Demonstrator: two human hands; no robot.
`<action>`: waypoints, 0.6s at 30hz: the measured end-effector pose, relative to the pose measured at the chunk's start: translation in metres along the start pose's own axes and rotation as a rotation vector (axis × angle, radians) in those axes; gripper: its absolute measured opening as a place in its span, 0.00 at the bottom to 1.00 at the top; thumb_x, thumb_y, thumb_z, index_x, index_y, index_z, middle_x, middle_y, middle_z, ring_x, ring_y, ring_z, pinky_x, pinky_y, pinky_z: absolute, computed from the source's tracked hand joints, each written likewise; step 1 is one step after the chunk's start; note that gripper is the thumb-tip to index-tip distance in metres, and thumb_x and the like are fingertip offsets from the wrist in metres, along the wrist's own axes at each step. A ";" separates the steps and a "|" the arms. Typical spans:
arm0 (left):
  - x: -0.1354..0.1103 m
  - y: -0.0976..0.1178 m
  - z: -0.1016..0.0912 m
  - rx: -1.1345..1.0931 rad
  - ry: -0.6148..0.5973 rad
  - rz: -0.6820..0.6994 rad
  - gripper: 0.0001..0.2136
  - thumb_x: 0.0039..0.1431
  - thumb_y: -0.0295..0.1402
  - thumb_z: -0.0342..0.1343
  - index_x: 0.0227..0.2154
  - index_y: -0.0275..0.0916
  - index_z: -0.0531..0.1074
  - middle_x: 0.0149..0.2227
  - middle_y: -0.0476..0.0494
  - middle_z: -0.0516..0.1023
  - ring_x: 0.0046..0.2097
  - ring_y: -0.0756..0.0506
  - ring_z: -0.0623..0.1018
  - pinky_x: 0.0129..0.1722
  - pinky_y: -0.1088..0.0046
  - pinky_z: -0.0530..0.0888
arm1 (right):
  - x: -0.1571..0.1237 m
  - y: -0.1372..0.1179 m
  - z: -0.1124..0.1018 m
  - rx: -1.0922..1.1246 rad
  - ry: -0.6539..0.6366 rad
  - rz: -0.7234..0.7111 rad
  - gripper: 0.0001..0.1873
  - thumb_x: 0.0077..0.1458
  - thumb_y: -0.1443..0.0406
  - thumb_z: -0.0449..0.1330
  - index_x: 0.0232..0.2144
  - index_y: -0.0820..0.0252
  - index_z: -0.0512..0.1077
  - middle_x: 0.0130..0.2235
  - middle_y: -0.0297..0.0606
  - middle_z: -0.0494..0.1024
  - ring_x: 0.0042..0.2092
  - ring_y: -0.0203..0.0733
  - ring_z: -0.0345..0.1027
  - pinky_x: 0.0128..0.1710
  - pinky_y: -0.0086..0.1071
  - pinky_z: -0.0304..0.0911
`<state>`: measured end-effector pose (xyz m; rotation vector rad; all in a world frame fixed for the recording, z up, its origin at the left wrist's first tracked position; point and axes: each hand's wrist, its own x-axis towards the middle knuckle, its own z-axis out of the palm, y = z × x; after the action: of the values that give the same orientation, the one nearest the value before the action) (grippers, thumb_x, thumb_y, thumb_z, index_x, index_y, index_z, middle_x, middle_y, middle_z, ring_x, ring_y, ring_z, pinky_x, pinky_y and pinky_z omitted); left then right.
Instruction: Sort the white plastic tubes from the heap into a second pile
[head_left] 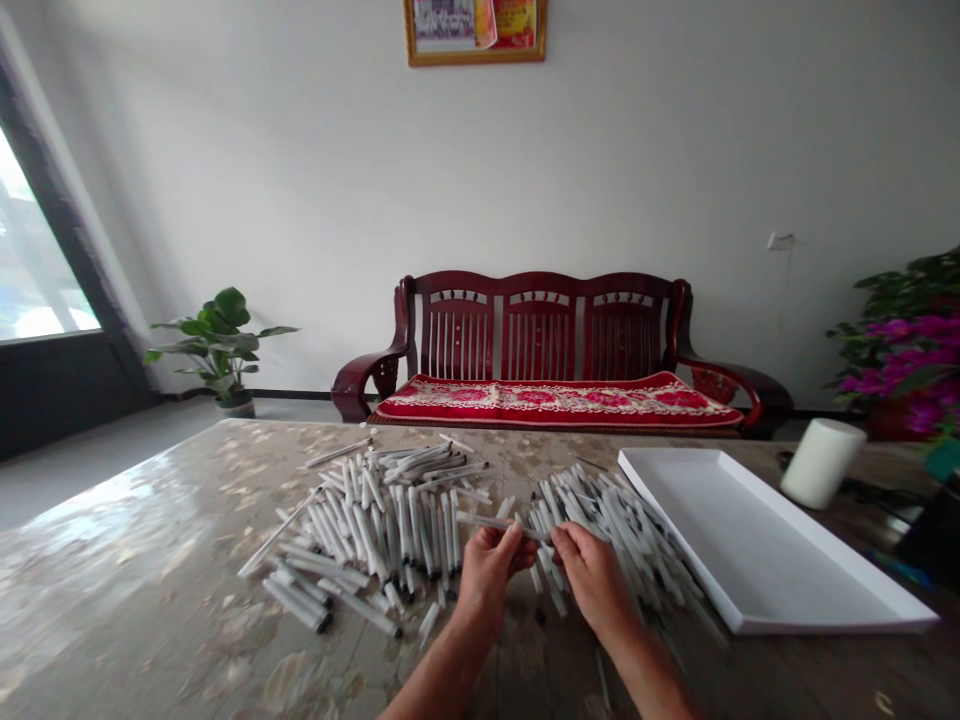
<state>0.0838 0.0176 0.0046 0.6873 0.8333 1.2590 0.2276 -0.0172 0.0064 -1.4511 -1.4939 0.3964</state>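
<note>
My left hand (486,575) is closed around a white, translucent pen (480,519), whose one end sticks out to the left past my thumb. Close beside it, my right hand (594,578) pinches at the pen's right end; the fingertips hide what exactly sits there. On the left lies a large heap of similar pens (367,530), many with black tips. Behind and beside my right hand spreads a second pile of pens (622,520), paler and slightly blurred.
A shallow white tray (739,622) stands right of the second pile, with a white cylinder (823,463) beyond it. The patterned tabletop (187,600) extends left. Past the table stand a red wooden bench (536,325) and a potted plant (225,345); purple flowers (904,365) are at right.
</note>
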 end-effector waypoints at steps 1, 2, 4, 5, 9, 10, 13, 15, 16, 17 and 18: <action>0.000 -0.001 0.000 0.002 0.003 0.003 0.27 0.26 0.49 0.77 0.24 0.34 0.74 0.22 0.45 0.80 0.25 0.47 0.80 0.26 0.75 0.77 | 0.001 0.000 0.000 -0.012 0.015 -0.005 0.21 0.63 0.52 0.51 0.25 0.55 0.72 0.20 0.34 0.75 0.23 0.39 0.69 0.23 0.28 0.59; 0.000 -0.002 0.000 0.002 0.008 0.006 0.27 0.26 0.49 0.77 0.24 0.34 0.74 0.22 0.44 0.80 0.25 0.46 0.80 0.26 0.74 0.78 | 0.001 0.000 0.001 -0.020 0.035 -0.020 0.19 0.62 0.54 0.53 0.25 0.55 0.73 0.21 0.34 0.75 0.24 0.40 0.70 0.24 0.28 0.60; 0.000 -0.002 0.000 -0.009 0.021 0.002 0.26 0.27 0.49 0.77 0.24 0.34 0.74 0.22 0.45 0.80 0.26 0.46 0.80 0.27 0.74 0.78 | 0.002 -0.001 0.001 -0.011 0.067 -0.059 0.13 0.59 0.57 0.55 0.28 0.55 0.74 0.27 0.36 0.79 0.29 0.41 0.73 0.30 0.28 0.63; 0.000 -0.001 0.001 -0.017 0.029 -0.004 0.26 0.26 0.48 0.77 0.24 0.34 0.74 0.22 0.45 0.80 0.26 0.46 0.80 0.26 0.75 0.78 | 0.002 -0.002 0.001 0.004 0.074 -0.071 0.11 0.58 0.58 0.56 0.29 0.55 0.75 0.30 0.37 0.80 0.32 0.41 0.75 0.33 0.29 0.65; 0.000 0.002 0.001 -0.026 0.031 -0.014 0.25 0.27 0.46 0.77 0.24 0.34 0.74 0.22 0.45 0.80 0.26 0.47 0.80 0.26 0.76 0.78 | 0.001 -0.007 -0.001 0.037 0.069 -0.044 0.13 0.60 0.57 0.55 0.34 0.55 0.75 0.32 0.37 0.82 0.34 0.42 0.76 0.34 0.29 0.66; 0.000 0.002 0.001 -0.021 0.027 -0.011 0.25 0.28 0.46 0.77 0.24 0.34 0.74 0.22 0.45 0.80 0.26 0.47 0.80 0.26 0.76 0.78 | 0.001 -0.007 -0.001 0.026 0.057 -0.029 0.15 0.61 0.55 0.53 0.33 0.55 0.75 0.30 0.37 0.81 0.32 0.41 0.75 0.32 0.29 0.65; 0.000 0.002 0.002 -0.004 0.014 -0.004 0.24 0.29 0.46 0.77 0.24 0.34 0.74 0.22 0.45 0.80 0.26 0.47 0.80 0.26 0.75 0.78 | 0.001 -0.005 -0.002 -0.041 0.012 0.006 0.22 0.63 0.52 0.50 0.25 0.55 0.73 0.21 0.34 0.75 0.24 0.39 0.68 0.24 0.29 0.58; -0.001 0.002 0.002 0.007 0.008 -0.002 0.24 0.28 0.46 0.77 0.24 0.34 0.74 0.22 0.45 0.79 0.26 0.47 0.80 0.25 0.75 0.78 | 0.001 -0.003 -0.001 -0.065 0.017 0.001 0.21 0.62 0.53 0.51 0.22 0.55 0.72 0.20 0.34 0.74 0.23 0.39 0.67 0.24 0.29 0.57; -0.002 0.002 0.002 0.011 0.007 0.000 0.25 0.29 0.46 0.77 0.24 0.34 0.75 0.22 0.45 0.79 0.26 0.47 0.80 0.26 0.75 0.78 | 0.002 -0.002 0.000 -0.061 0.031 -0.010 0.19 0.61 0.54 0.52 0.23 0.55 0.72 0.22 0.35 0.76 0.25 0.40 0.69 0.25 0.29 0.59; -0.002 0.002 0.003 0.013 0.010 0.001 0.24 0.29 0.47 0.77 0.24 0.34 0.75 0.22 0.45 0.79 0.26 0.47 0.80 0.26 0.75 0.78 | 0.002 -0.002 0.000 -0.047 0.045 -0.021 0.17 0.59 0.55 0.54 0.25 0.56 0.74 0.24 0.36 0.78 0.27 0.40 0.71 0.28 0.29 0.61; -0.003 0.003 0.003 0.014 0.013 0.000 0.24 0.30 0.47 0.76 0.24 0.34 0.75 0.22 0.45 0.79 0.26 0.47 0.80 0.26 0.75 0.78 | 0.002 -0.002 0.001 -0.026 0.055 -0.030 0.14 0.58 0.56 0.55 0.27 0.56 0.75 0.27 0.37 0.80 0.30 0.41 0.73 0.31 0.29 0.63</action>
<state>0.0845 0.0156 0.0086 0.6914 0.8536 1.2599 0.2267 -0.0155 0.0082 -1.4469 -1.4801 0.3179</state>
